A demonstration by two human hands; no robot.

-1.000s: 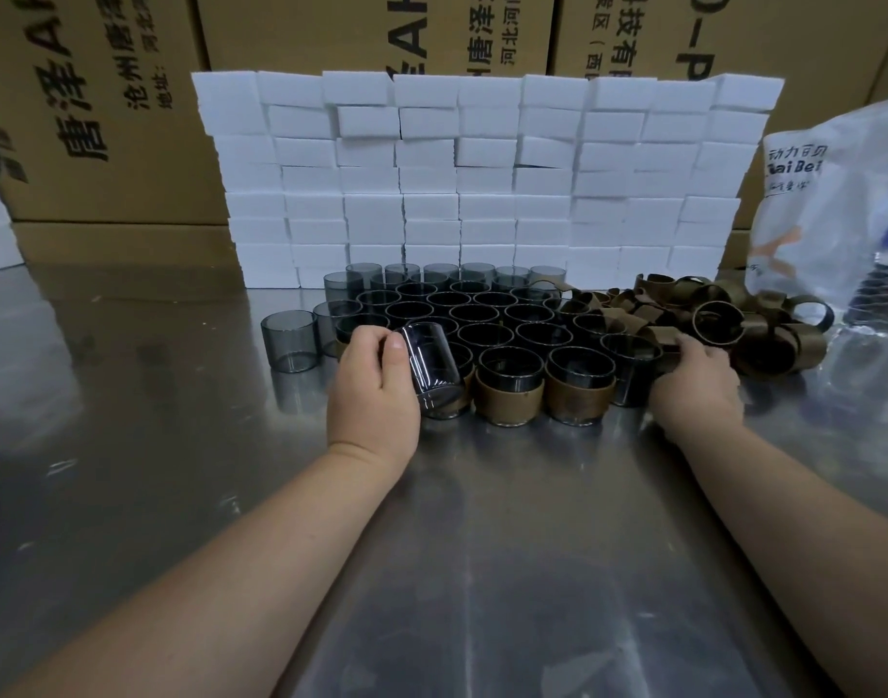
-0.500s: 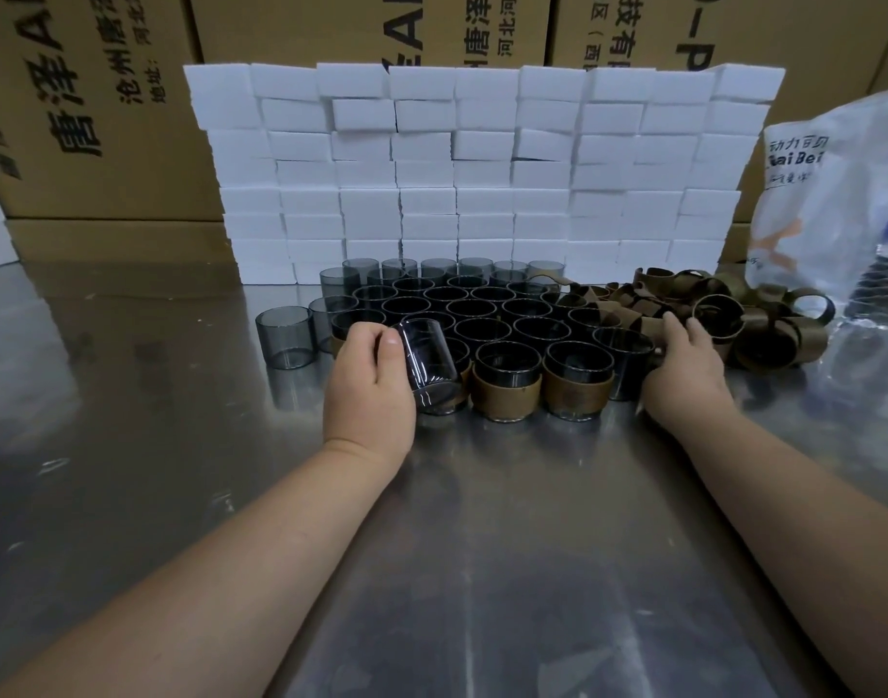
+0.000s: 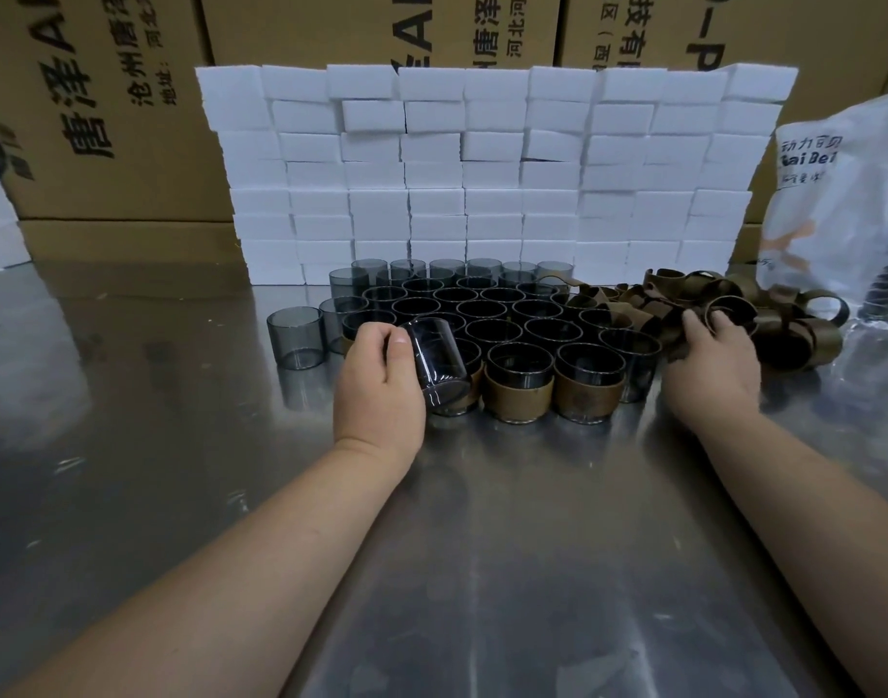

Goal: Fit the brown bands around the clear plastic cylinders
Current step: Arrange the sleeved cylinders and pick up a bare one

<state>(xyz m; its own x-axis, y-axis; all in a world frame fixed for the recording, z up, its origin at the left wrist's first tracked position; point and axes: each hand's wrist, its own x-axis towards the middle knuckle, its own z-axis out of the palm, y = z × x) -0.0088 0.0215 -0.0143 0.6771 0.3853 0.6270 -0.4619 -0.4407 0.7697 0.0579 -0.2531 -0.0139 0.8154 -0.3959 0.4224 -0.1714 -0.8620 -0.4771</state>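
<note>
My left hand (image 3: 379, 380) grips one clear cylinder (image 3: 434, 365), fingers and thumb curled round its wall, tilted with its open mouth leaning away from me, at the near left corner of the packed cluster of cylinders (image 3: 482, 309). That cluster stands upright mid-bench, toward the far edge, just in front of a wall of white foam blocks (image 3: 482, 168). In its near row two cylinders already wear a brown band, one (image 3: 520, 395) just right of my held one and the next (image 3: 590, 392) touching it. A lone bare cylinder (image 3: 295, 337) stands apart to the left. My right hand (image 3: 711, 360) lies on the heap of brown bands (image 3: 794, 324) beside the cluster's right side, fingertips at a looped band (image 3: 729, 307); whether they pinch it I cannot tell. Cardboard boxes (image 3: 104, 118) rise behind the foam, and a plastic bag (image 3: 845, 193) sits at the bench's right edge
</note>
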